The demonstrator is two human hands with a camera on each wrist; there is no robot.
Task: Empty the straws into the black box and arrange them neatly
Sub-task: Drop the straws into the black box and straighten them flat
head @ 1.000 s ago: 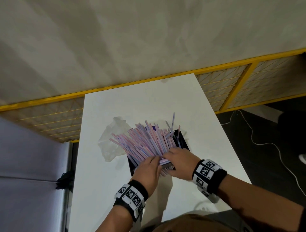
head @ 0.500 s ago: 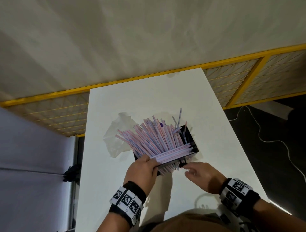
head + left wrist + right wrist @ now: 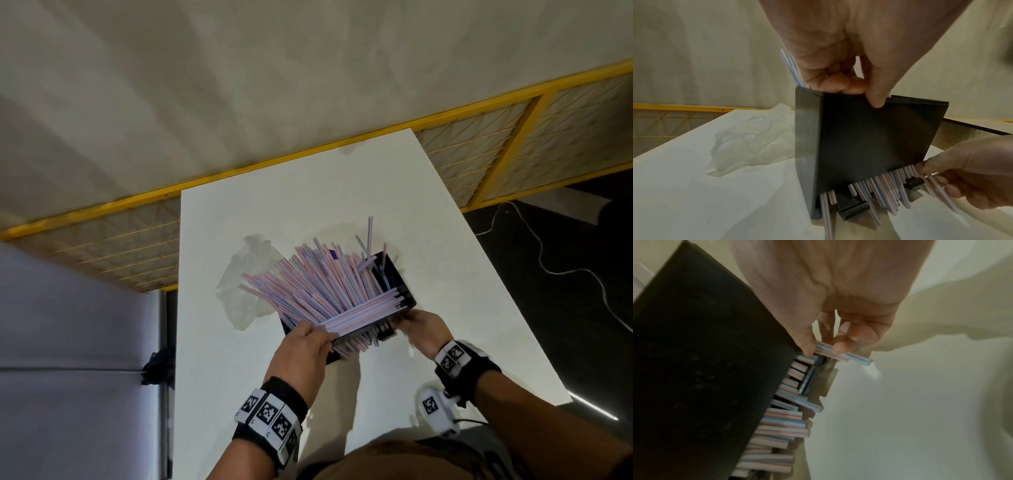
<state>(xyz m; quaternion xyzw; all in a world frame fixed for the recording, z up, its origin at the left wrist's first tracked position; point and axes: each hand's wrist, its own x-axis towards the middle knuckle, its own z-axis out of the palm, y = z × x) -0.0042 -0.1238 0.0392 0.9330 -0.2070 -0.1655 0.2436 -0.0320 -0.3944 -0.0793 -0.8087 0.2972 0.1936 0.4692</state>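
Many pink-and-blue striped straws fan out up and left from the black box on the white table. A flat bundle lies across the box's near side. My left hand grips the box's near-left rim, with the thumb outside and the fingers curled over the edge. Straw ends stick out below the near wall. My right hand is at the near-right end. There its thumb and a finger pinch a few straw ends beside the box.
A crumpled clear plastic bag lies on the table just left of the box. The table's right edge is close to my right wrist. A yellow-framed mesh fence runs behind, and a cable lies on the dark floor at right.
My right hand left the top of the straws, drew back toward me, then returned to the box's near-right end and took hold of straw ends. My left hand stayed at the near-left corner.
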